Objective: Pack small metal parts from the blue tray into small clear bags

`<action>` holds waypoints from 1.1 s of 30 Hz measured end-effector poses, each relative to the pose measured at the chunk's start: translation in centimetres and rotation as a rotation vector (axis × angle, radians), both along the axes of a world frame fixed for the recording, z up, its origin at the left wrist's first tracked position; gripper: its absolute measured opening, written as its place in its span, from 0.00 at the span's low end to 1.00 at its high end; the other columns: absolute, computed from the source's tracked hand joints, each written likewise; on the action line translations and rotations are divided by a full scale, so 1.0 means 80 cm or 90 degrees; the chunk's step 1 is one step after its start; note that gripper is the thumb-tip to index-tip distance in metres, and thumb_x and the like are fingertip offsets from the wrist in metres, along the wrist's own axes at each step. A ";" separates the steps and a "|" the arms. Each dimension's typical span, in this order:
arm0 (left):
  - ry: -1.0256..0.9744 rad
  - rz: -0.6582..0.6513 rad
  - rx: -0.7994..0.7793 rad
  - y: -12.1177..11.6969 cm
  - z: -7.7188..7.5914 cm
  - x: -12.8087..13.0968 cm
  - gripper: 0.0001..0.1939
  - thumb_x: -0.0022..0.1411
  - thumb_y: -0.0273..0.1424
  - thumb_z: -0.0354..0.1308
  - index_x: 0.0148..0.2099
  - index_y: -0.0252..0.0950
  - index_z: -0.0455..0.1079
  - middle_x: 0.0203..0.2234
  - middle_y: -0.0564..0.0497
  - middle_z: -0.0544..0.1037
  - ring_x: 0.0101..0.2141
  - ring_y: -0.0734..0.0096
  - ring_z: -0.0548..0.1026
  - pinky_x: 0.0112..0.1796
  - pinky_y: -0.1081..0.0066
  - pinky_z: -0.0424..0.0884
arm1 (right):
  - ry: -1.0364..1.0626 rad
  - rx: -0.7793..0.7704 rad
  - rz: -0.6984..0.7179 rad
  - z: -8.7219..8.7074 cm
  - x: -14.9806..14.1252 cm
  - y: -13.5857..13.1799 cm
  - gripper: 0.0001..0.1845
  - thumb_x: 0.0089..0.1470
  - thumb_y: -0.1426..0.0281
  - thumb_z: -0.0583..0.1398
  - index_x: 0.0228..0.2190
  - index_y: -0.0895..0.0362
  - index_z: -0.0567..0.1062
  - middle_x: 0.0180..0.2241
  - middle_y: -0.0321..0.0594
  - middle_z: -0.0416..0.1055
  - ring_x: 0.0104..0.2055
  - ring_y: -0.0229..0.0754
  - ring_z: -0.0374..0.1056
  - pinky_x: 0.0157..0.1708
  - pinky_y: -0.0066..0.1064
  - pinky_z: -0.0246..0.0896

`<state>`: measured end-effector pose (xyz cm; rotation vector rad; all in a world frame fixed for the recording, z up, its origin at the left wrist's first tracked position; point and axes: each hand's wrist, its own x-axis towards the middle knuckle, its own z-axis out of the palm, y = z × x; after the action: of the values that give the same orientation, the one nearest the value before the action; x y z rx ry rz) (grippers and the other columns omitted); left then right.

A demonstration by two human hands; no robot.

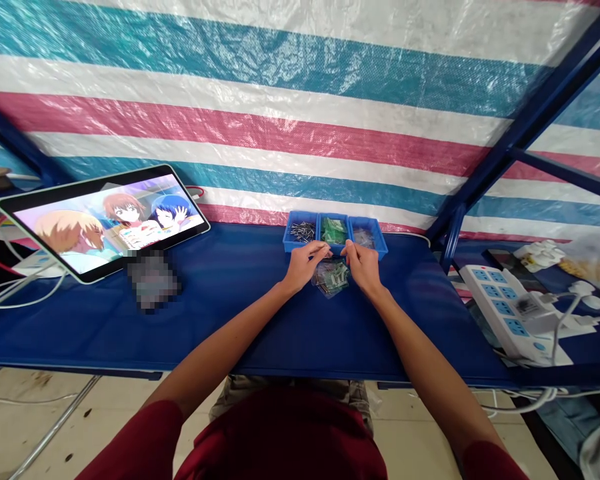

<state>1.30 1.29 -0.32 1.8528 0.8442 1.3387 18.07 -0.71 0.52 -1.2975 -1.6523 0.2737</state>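
My left hand [304, 265] is closed in a pinch in front of the blue bins; whatever sits at its fingertips is too small to make out. Just to its right, my right hand [364, 267] also has its thumb and fingers pressed together, and its contents are hidden. Between and below both hands lies a pile of small clear plastic packets [333, 279] with metal and green bits inside. Behind them, the left blue bin holds dark screws or nails [303, 231], the middle one green pieces [333, 231], the right one clear plastic bags [363, 237].
A tablet [115, 223] playing a cartoon leans at the left of the blue table [290, 333], with a blurred-out item [153, 281] before it. On the right are a white power strip [505, 310] with plugs and cables, and a blue metal frame [510, 143]. A striped tarp [280, 87] hangs behind.
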 end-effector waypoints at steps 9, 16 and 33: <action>0.053 0.015 -0.015 0.005 0.003 -0.005 0.18 0.61 0.42 0.58 0.48 0.35 0.70 0.18 0.56 0.72 0.20 0.75 0.69 0.27 0.74 0.65 | -0.021 0.015 0.014 -0.002 0.002 0.001 0.22 0.61 0.56 0.51 0.29 0.57 0.77 0.18 0.36 0.69 0.21 0.38 0.63 0.25 0.30 0.57; -0.036 0.009 -0.107 0.005 0.007 -0.006 0.17 0.59 0.42 0.59 0.45 0.37 0.64 0.14 0.60 0.67 0.16 0.78 0.65 0.23 0.76 0.62 | -0.041 0.019 0.141 -0.008 -0.003 0.001 0.15 0.58 0.58 0.57 0.31 0.55 0.77 0.28 0.40 0.75 0.26 0.40 0.66 0.29 0.31 0.61; -0.146 0.003 -0.132 0.006 0.004 0.001 0.16 0.54 0.41 0.64 0.35 0.32 0.73 0.24 0.49 0.77 0.24 0.72 0.75 0.28 0.72 0.71 | 0.069 -0.051 0.116 -0.005 0.000 0.002 0.14 0.58 0.57 0.55 0.32 0.55 0.70 0.22 0.33 0.67 0.22 0.37 0.62 0.24 0.29 0.58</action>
<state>1.42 1.74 -0.03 1.5077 0.8317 1.3792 18.11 -0.53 0.11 -1.1700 -1.6835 0.5160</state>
